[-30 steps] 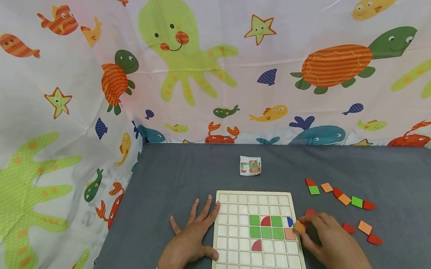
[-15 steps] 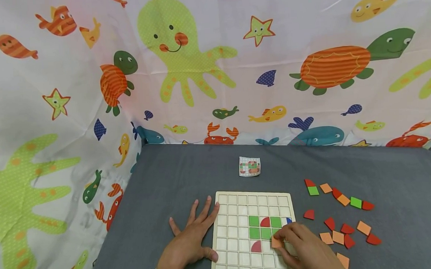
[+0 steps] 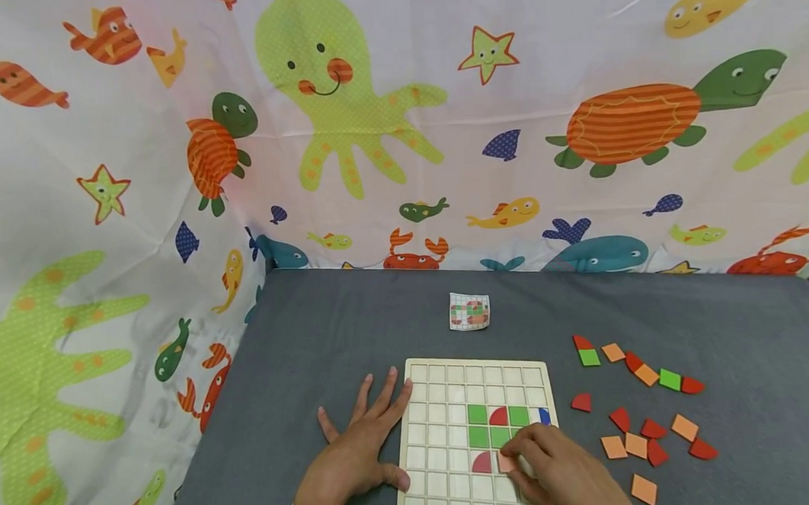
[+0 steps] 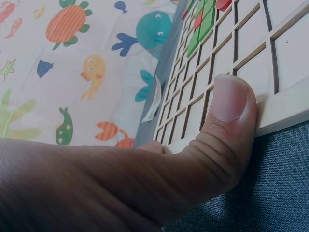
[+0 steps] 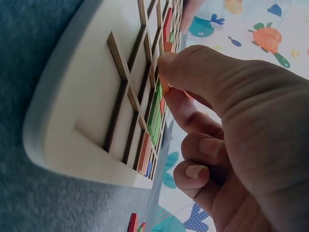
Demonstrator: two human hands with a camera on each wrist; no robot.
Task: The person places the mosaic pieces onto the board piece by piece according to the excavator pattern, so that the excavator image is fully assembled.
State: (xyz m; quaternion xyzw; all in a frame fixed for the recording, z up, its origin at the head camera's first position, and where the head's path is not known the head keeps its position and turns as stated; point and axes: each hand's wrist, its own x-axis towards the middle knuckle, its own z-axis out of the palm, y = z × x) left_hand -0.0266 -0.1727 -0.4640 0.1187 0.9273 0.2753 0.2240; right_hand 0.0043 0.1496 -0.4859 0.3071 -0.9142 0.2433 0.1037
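Observation:
A wooden grid board (image 3: 431,434) lies on the table. My left hand (image 3: 353,453) has its fingers spread at the board's left side; in the left wrist view the thumb (image 4: 229,111) rests on the rim. My right hand (image 3: 560,469) pinches an orange square tile (image 3: 505,462) between thumb and index finger, at the cell just right of a red quarter-circle tile (image 3: 482,463). Above it sit several green square tiles (image 3: 477,414), another red quarter-circle (image 3: 498,416) and a blue piece (image 3: 544,415). The right hand covers cells beneath it. An orange tile (image 5: 144,152) shows in the right wrist view.
Loose tiles lie right of the board: orange squares (image 3: 643,490), red quarter-circles (image 3: 703,449) and green squares (image 3: 670,380). A small printed pattern card (image 3: 469,311) lies behind the board. A sea-animal curtain (image 3: 398,123) closes off the back and left.
My right hand has moved left from the board's right edge, carrying the orange square tile to the cell beside the lower red quarter-circle. The left hand has stayed in place.

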